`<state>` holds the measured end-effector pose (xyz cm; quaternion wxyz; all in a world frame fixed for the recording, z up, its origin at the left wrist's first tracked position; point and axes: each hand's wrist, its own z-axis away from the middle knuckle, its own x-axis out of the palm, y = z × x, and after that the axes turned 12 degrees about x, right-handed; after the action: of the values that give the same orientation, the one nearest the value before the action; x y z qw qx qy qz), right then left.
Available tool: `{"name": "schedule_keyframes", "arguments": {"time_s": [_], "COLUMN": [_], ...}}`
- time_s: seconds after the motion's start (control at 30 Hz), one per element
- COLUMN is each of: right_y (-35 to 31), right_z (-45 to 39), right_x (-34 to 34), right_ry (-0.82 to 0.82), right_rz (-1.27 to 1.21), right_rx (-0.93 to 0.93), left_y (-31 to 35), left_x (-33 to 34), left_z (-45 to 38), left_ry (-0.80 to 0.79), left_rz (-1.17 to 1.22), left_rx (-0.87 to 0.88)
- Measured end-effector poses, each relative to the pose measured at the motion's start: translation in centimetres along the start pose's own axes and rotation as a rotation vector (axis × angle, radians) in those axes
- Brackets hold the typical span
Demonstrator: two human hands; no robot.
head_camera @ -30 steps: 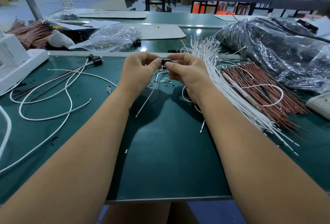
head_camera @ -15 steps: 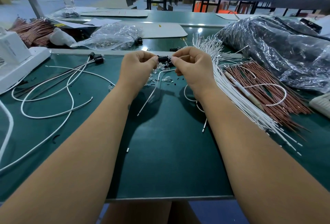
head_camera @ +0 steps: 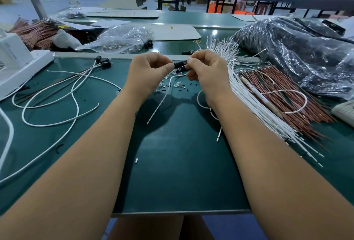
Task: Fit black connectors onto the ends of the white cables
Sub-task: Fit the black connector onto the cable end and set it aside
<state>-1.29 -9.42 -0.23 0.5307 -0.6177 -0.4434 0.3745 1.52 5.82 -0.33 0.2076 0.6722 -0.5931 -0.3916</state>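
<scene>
Green work mat (head_camera: 182,172) nearest, bare forearms reaching over it. Loose white cable (head_camera: 162,100) trails from hands toward near edge. Left hand (head_camera: 147,73) and right hand (head_camera: 206,71) raised mid-table, fingers curled, each pinching one end of black connector (head_camera: 179,65) held between fingertips. Right: white cable bundle (head_camera: 249,101), brown wire bundle (head_camera: 287,96). Left: finished cables with black connectors (head_camera: 104,61). Far: clear plastic bag (head_camera: 118,38).

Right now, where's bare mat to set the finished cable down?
Freest: the green mat between the forearms, from near edge up to the loose white cable. Crowded: looped white cables left, white cable bundle and brown wires right, small scraps under the left hand and right hand.
</scene>
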Motion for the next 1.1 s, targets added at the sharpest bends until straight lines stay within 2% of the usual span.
{"name": "schedule_keyframes", "arguments": {"time_s": [0.2, 0.4, 0.53, 0.7, 1.1], "right_y": [0.0, 0.0, 0.2, 0.2, 0.4], "right_z": [0.0, 0.1, 0.1, -0.2, -0.3], "right_x": [0.0, 0.3, 0.5, 0.4, 0.3], "right_ry": [-0.006, -0.01, 0.013, 0.005, -0.004], "right_rz": [-0.017, 0.042, 0.014, -0.063, -0.02], "right_rx": [0.002, -0.025, 0.002, 0.047, 0.042], "left_y": [-0.4, -0.5, -0.2, 0.1, -0.1], "left_x": [0.4, 0.8, 1.3, 1.6, 2.0], "left_z": [0.1, -0.1, 0.0, 0.2, 0.3], "left_ry": [-0.032, -0.09, -0.047, -0.017, -0.134], "left_rz": [-0.16, -0.639, -0.883, -0.955, -1.04], "left_rx": [0.097, 0.275, 0.327, 0.353, 0.315]}}
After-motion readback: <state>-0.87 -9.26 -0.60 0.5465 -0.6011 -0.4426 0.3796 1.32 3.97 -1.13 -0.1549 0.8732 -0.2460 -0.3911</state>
